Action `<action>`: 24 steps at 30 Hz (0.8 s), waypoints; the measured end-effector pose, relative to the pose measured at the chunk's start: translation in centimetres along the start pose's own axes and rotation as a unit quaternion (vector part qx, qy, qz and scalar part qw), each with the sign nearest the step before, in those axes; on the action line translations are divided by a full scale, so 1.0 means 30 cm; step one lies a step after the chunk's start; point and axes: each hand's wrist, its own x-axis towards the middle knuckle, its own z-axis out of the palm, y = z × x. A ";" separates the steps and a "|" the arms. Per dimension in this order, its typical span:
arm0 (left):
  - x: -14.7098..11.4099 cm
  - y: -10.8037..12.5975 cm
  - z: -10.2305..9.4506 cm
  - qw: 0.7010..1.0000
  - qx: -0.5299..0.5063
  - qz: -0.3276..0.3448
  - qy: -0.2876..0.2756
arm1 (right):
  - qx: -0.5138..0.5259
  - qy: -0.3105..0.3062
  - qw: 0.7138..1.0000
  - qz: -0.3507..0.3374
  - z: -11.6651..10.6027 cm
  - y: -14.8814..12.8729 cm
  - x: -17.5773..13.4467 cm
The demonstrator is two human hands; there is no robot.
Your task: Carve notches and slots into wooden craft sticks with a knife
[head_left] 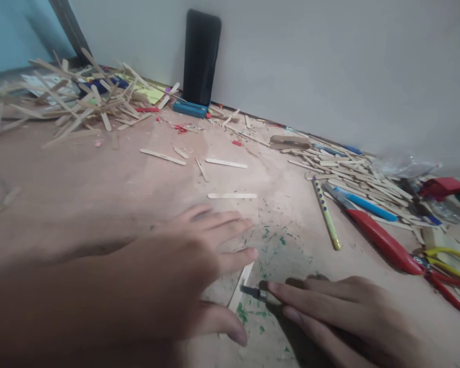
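A pale wooden craft stick (pixel 242 287) lies slanted on the table between my two hands. My left hand (pixel 199 250) rests flat with its fingers spread, the index fingertip by the stick's upper end and the thumb near its lower end. In my right hand (pixel 341 312) is a craft knife (pixel 257 293), gripped low, with its dark narrow blade against the middle of the stick. My fingers cover most of its handle. Another craft stick (pixel 232 196) lies just beyond my left fingertips. Green specks (pixel 266 235) dot the tabletop around the work.
A black phone (pixel 201 59) stands in a blue holder (pixel 191 109) against the wall. Heaps of craft sticks (pixel 99 102) lie back left and right. On the right are a pencil (pixel 325 214), a blue pen (pixel 368 204), a red-handled cutter (pixel 383 237) and pliers (pixel 440 271).
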 end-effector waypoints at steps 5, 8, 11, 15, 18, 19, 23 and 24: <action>-0.002 -0.013 0.024 1.000 -0.002 0.010 0.004 | -0.003 -0.017 1.000 0.005 -0.002 0.011 -0.007; -0.009 -0.022 0.043 0.999 0.000 0.015 0.028 | -0.001 -0.021 1.000 0.017 -0.005 0.017 -0.018; -0.011 -0.032 0.058 0.999 0.001 0.006 0.042 | -0.004 -0.022 0.999 0.026 -0.011 0.013 -0.020; -0.009 -0.049 0.067 0.999 -0.003 0.029 0.046 | -0.012 -0.008 1.000 0.008 -0.021 -0.006 0.004; -0.010 -0.056 0.074 0.998 -0.001 0.036 0.054 | 0.002 -0.003 1.000 -0.005 -0.022 -0.017 0.022; -0.011 -0.057 0.077 0.998 -0.001 0.036 0.055 | 0.005 -0.002 1.000 -0.005 -0.021 -0.018 0.025; -0.012 -0.057 0.086 0.998 -0.012 0.034 0.053 | 0.012 -0.002 1.000 0.004 -0.013 -0.016 0.026; -0.011 -0.056 0.085 0.998 -0.015 0.034 0.055 | 0.013 -0.001 1.000 0.003 -0.010 -0.014 0.026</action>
